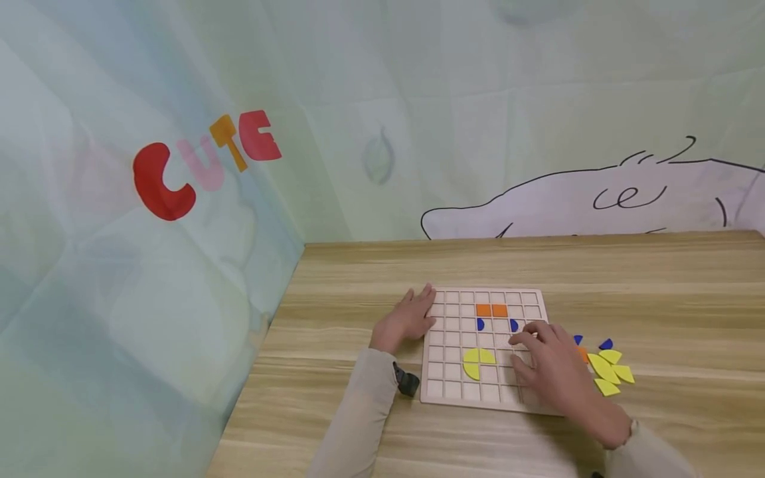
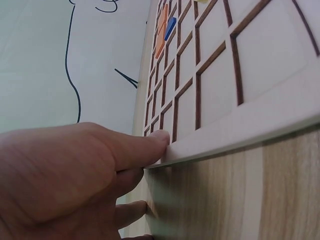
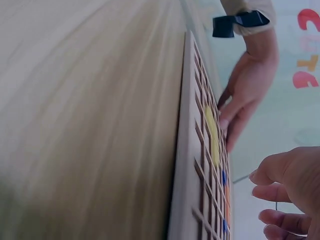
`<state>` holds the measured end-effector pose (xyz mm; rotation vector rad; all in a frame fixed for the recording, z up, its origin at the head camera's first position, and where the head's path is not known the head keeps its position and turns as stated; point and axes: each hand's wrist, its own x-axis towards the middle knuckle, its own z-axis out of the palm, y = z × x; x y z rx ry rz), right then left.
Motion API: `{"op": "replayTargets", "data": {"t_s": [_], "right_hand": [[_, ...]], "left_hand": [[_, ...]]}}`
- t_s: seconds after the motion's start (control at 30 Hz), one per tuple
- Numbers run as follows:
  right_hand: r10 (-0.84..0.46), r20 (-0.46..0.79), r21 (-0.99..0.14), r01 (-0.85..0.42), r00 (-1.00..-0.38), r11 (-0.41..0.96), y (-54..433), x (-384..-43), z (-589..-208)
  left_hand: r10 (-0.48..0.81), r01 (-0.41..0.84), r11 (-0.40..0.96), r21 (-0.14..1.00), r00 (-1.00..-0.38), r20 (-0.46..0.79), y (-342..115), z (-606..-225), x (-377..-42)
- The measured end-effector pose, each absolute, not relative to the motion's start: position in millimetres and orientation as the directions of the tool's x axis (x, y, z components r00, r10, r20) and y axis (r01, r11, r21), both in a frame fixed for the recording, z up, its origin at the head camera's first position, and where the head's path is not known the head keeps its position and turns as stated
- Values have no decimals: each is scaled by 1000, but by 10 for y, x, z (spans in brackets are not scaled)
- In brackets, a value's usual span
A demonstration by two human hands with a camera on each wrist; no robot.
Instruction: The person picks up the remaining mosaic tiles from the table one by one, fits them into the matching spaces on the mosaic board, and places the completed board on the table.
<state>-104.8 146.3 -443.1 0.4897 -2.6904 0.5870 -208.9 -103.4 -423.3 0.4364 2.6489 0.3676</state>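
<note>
A square wooden grid board (image 1: 452, 337) lies on the table. Two orange squares (image 1: 491, 310) sit side by side in its upper cells, with a blue half-disc (image 1: 481, 324) and another blue half-disc (image 1: 514, 325) below. Three yellow quarter-discs (image 1: 472, 362) form part of a circle lower down. At the board's left edge rests my left hand (image 1: 406, 318), its thumb (image 2: 157, 140) touching the rim and its other fingers extended beside it. My right hand (image 1: 556, 368) hovers over the board's right side, fingers loosely bent and apart, with no piece visible between them.
Right of the board lie several loose yellow pieces (image 1: 603, 368), two blue pieces (image 1: 606, 344) and an orange piece (image 1: 583, 354) partly behind my right hand. Fabric-covered walls (image 1: 370, 99) border the table (image 1: 358, 279) at the back and left.
</note>
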Motion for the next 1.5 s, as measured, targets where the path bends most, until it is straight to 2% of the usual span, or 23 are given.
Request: {"op": "replayTargets", "data": {"t_s": [0.17, 0.4, 0.63, 1.03, 1.5], "right_hand": [[-240, 402, -328, -384, -884, 863, 1661, -1018, -4382], [-220, 507, -308, -414, -833, 856, 1910, -1019, -4436], [-179, 494, -311, -366, -851, 877, 2115, -998, -4503], [-93, 353, -351, -224, -931, 909, 2440, -863, -4548], [-47, 208, -328, -115, -977, 938, 2734, -762, -4561]], "left_hand": [[359, 249, 917, 312, -856, -372, -1039, -4234, -2092], [366, 256, 914, 316, -857, -362, -1042, -4230, -2103], [370, 260, 913, 314, -852, -372, -1040, -4228, -2095], [370, 262, 913, 311, -854, -366, -1036, -4218, -2089], [368, 260, 914, 312, -856, -363, -1032, -4229, -2087]]}}
